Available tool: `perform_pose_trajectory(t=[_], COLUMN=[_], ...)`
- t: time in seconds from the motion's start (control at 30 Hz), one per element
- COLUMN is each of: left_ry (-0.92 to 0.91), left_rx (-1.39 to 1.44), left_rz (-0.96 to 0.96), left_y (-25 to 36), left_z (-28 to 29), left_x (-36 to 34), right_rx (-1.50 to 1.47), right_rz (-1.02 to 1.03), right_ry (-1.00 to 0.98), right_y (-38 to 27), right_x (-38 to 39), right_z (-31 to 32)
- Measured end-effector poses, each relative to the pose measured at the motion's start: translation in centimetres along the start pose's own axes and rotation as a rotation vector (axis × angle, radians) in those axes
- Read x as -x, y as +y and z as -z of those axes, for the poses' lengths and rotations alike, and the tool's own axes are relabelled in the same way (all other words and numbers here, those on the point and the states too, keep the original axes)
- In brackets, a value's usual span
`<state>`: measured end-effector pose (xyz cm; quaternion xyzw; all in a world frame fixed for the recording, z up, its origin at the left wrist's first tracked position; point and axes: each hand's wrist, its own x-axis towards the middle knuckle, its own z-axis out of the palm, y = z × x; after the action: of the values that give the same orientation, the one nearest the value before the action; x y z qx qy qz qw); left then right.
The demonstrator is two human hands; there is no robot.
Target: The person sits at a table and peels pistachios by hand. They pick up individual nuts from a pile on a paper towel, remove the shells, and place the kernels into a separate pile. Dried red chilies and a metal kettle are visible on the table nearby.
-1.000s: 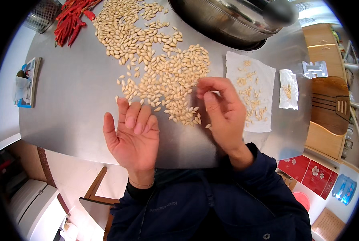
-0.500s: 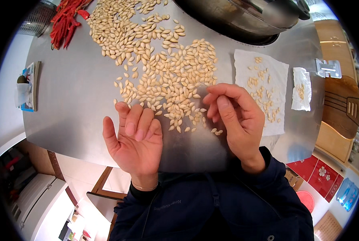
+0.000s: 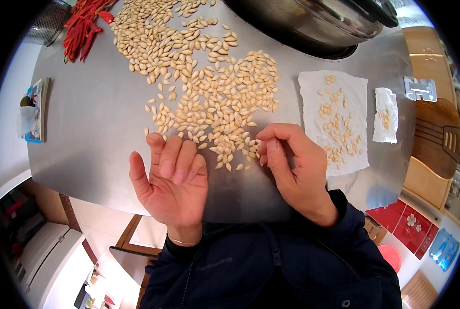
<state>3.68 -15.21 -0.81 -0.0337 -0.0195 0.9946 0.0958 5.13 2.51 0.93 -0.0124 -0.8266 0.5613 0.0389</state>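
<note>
A wide spread of pale pumpkin seeds lies on the steel tabletop. My left hand rests palm up at the near edge of the pile, fingers loosely bent and apart, holding nothing. Against the pile's near right edge, my right hand is curled, its thumb against the bent index finger. Its fingertips touch the seeds there; anything inside the curled fingers is hidden. Just right of that hand, a white paper sheet carries scattered seeds. Farther right, a smaller white paper piece bears a few small bits.
A large metal pan stands at the far right. Dried red chillies and a black mesh basket occupy the far left. A small booklet with a cup sits at the left edge, and a metal clip at the right edge.
My right hand has moved left and slightly nearer to me, against the pile's near edge, uncovering more of the paper sheet. My left hand stays almost still.
</note>
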Motion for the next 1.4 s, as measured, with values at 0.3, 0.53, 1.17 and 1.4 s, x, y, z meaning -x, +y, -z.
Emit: perform_pose_trajectory(t=[0.3,0.53,1.17,1.4], left_ry=[-0.052,-0.026,-0.041,-0.01], left_rx=[-0.019,0.007,-0.027,-0.149], left_rz=[0.031,0.024,0.032,0.051], left_y=[0.0,0.1,0.0,-0.2], left_z=[0.0,0.3,0.1,-0.2], left_x=[0.0,0.2,0.1,0.2], right_rx=[0.272,0.355,0.509,0.265], right_rz=[0.25,0.309,0.481,0.542], right_ry=[-0.063,-0.078,-0.108,0.007], right_y=[0.4,0.6,0.5,0.0], right_x=[-0.8,-1.2,-1.8,-1.6], right_z=[-0.4,-0.5,-1.1,-0.8])
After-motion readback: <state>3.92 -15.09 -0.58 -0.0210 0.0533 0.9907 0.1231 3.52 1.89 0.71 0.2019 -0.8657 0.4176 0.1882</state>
